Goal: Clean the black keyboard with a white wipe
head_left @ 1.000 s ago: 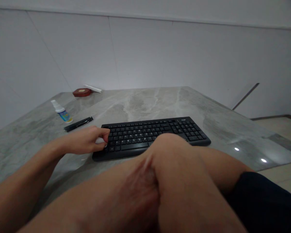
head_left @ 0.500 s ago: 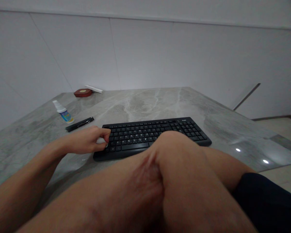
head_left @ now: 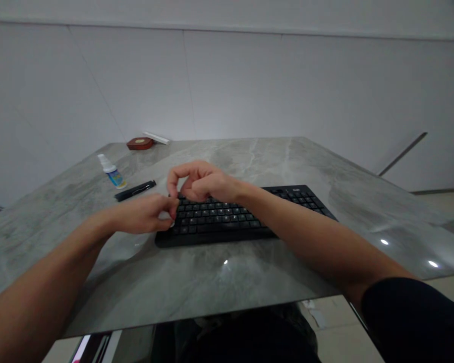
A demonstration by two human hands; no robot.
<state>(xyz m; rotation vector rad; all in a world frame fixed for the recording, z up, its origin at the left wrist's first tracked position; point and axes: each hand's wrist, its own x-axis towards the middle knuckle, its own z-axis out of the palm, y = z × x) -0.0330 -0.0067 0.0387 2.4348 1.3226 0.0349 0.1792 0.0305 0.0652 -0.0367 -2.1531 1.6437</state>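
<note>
A black keyboard (head_left: pixel 227 222) lies on the grey marble-patterned table. Over its left end, my left hand (head_left: pixel 147 214) is closed, thumb and fingers brought together; a small white bit shows at the fingertips, too little to name. My right hand (head_left: pixel 204 182) reaches across from the right above the keyboard's upper left keys. Its index finger arches down beside the left hand's fingers, while the other fingers curl loosely with a gap under the index. Nothing shows in the right hand. Part of the keyboard is hidden behind my right forearm.
Left of the keyboard lie a slim black object (head_left: pixel 135 190) and a small white-capped spray bottle (head_left: pixel 112 172) with a blue label. At the back stand a reddish-brown case (head_left: pixel 139 143) and a thin white bar (head_left: pixel 157 137). The table's (head_left: pixel 196 312) front edge is near me.
My right arm, earlier large and close before the camera, has swung down and away, bringing the right hand to the left hand. The left hand stays at the keyboard's left end. The view has shifted slightly.
</note>
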